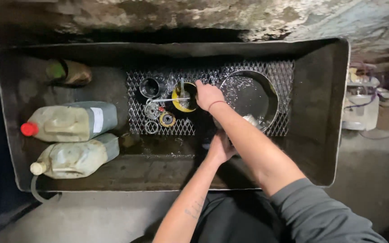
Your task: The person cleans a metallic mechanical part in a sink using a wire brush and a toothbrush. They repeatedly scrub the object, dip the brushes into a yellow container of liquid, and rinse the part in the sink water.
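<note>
Yellow cup (179, 101) beside right hand (208, 94)

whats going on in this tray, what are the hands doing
A person leans over a dark metal tray with a wire mesh in it. The right hand reaches to a small yellow cup; what its fingers grip is unclear. The left hand sits lower, under the right forearm, its grip hidden. A round metal bowl, bearings and two plastic jugs lie in the tray.
</note>
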